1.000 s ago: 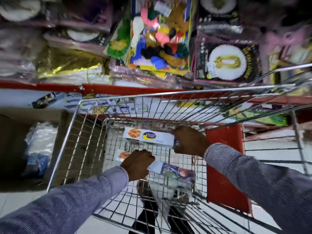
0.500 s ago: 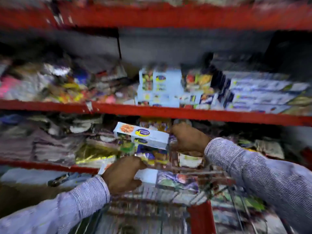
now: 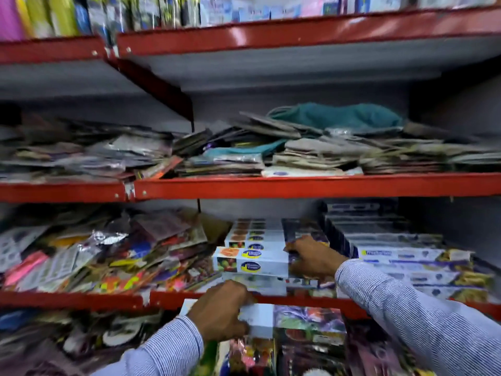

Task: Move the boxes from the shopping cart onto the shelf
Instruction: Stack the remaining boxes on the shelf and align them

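Now that the view has swung up from the cart, the red shelf (image 3: 311, 185) fills it: right hand (image 3: 311, 257) is seating its box (image 3: 250, 260) on the stack, while left hand (image 3: 219, 312) grips a second box (image 3: 257, 320) nearer, just below.

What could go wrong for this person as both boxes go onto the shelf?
1. The right hand is setting a box on top of a stack of boxes; pushed off-centre, it could slide off.
2. The left hand holds a second box by one end only, so that grip may let the far end sag or slip.
3. Loose packets beside the stack could get knocked down.
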